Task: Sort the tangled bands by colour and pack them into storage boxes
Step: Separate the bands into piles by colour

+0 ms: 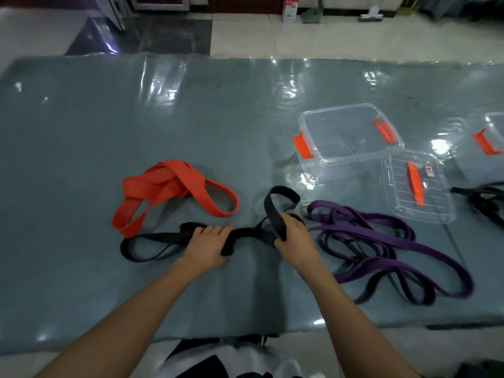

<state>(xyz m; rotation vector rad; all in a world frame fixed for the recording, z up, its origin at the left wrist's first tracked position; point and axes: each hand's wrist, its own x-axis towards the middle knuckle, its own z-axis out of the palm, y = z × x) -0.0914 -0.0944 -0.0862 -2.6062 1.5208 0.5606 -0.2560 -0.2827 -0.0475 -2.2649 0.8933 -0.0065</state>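
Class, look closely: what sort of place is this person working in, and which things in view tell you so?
Probably a room in a home or small shop. A glossy tiled floor runs behind the grey plastic-covered mat, and a white floor-cleaning tool and a red-and-white carton stand along the far wall.

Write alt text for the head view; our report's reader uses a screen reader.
Both hands, left hand and right hand, grip a black band on a grey mat. An orange band lies left, purple bands right, beyond them an open clear box.
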